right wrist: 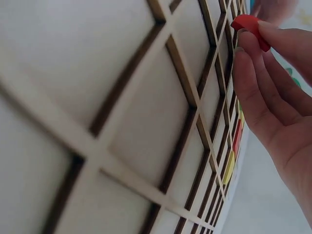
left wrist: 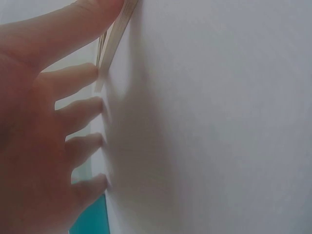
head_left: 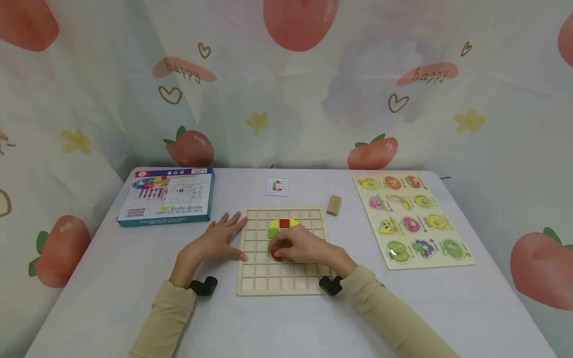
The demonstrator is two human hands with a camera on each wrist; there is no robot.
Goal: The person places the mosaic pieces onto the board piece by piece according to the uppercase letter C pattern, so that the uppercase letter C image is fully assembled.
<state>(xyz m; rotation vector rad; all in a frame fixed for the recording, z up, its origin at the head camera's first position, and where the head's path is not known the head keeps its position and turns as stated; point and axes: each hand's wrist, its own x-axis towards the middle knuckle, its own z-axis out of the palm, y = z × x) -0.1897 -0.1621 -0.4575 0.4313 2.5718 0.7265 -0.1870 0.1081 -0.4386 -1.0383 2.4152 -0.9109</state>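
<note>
While the wooden grid board (head_left: 283,286) lies at lower centre of the frame, we judge it could skid unless the left hand (head_left: 215,242), fingers flat against its left edge, holds firm. Just right of that, the right hand (head_left: 304,247) pinches a red tile (head_left: 275,254) over a mid-board cell; tilted, it could jam crooked.

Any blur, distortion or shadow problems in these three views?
Head view: even light, slight wide-angle bending at the edges. Left wrist view: left hand too close and soft, casting a broad shadow on the table. Right wrist view: wooden grid board blurred near the lens, red piece sharper.
</note>
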